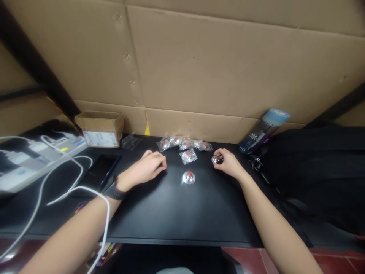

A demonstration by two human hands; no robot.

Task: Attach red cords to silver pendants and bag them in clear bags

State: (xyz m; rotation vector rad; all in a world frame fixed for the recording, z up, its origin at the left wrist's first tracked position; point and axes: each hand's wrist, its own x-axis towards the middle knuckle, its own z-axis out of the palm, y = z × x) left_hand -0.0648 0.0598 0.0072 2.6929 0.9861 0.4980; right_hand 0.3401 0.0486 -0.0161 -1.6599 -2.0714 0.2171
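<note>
My right hand (228, 163) grips a shiny round metal disc (216, 160) by its edge, just above or on the black table; I cannot tell which. My left hand (151, 164), with a dark watch (114, 189) on its wrist, rests on the table with fingers curled in; anything inside them is hidden. Between the hands lies an unwrapped silver disc (189, 177) with a red mark at its middle. Behind it sits a similar disc in a clear plastic packet (188, 156). Several more wrapped discs (182, 142) form a row farther back.
At the left, a power strip (42, 160) with white cables, a dark phone (99, 169) and a small cardboard box (99, 129). An empty clear wrapper (131, 142) lies beside the box. A bottle (262, 131), keys (256, 164) and a black bag (310, 171) are at right. Cardboard (213, 68) walls the back.
</note>
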